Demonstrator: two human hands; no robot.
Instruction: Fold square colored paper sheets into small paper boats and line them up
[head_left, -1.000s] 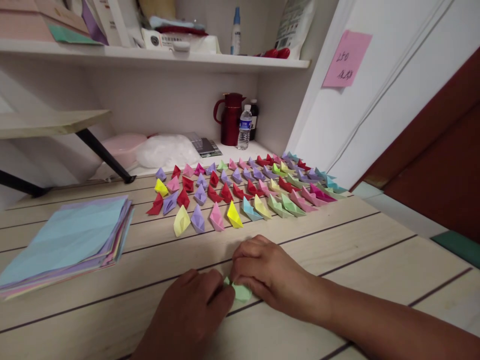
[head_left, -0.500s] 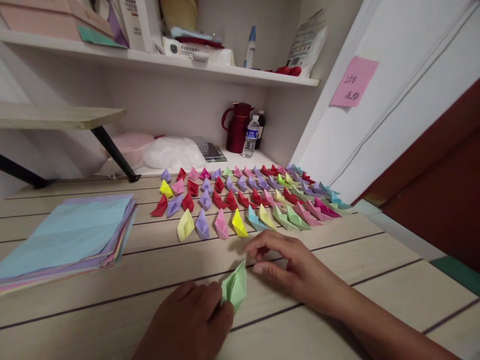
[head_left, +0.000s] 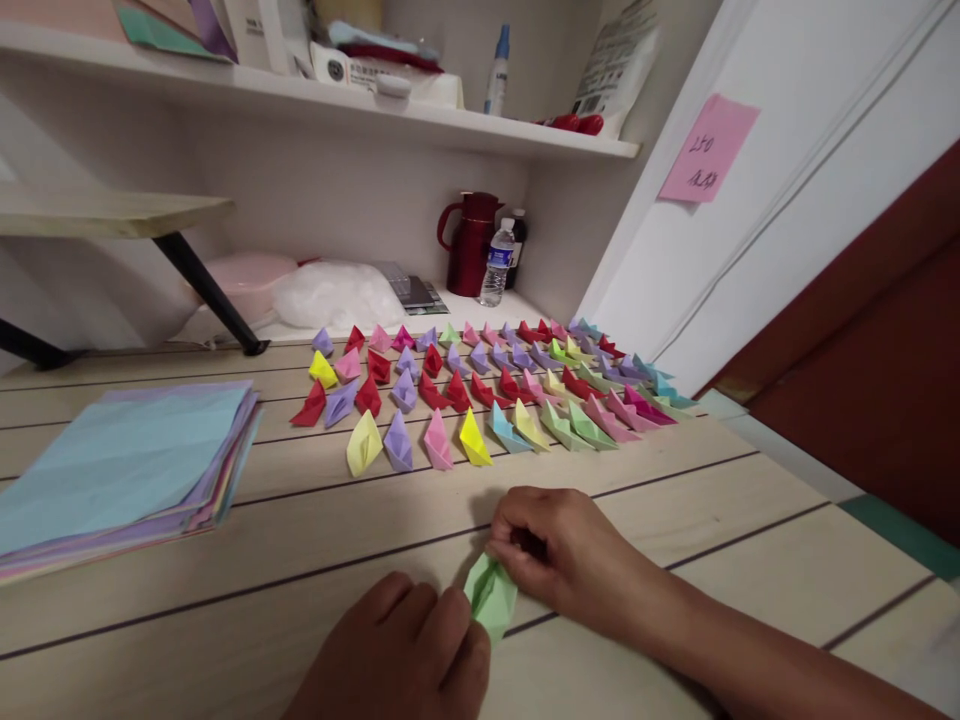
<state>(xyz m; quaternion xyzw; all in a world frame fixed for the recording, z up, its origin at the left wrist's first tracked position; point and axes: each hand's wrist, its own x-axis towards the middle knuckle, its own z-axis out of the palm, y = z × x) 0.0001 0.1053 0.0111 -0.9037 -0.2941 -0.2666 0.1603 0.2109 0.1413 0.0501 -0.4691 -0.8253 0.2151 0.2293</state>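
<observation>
A small light-green folded paper boat point(head_left: 491, 598) is held between both hands just above the wooden table point(head_left: 675, 520). My left hand point(head_left: 401, 655) pinches its near end with closed fingers. My right hand point(head_left: 555, 545) has its fingers curled round the far end. Beyond the hands, several rows of finished paper boats point(head_left: 480, 385) in red, purple, pink, yellow, green and blue stand on the table.
A stack of coloured paper sheets point(head_left: 120, 470) lies at the left. Behind the boats sit a red jug point(head_left: 469, 243), a water bottle point(head_left: 496, 262) and a white bag point(head_left: 337, 295). A shelf point(head_left: 300, 95) holds clutter above. A pink note point(head_left: 709, 148) sticks to the wall.
The right hand had opened and lifted off the green boat; now it has closed on its far end again. The boat has tipped and shifted slightly right.
</observation>
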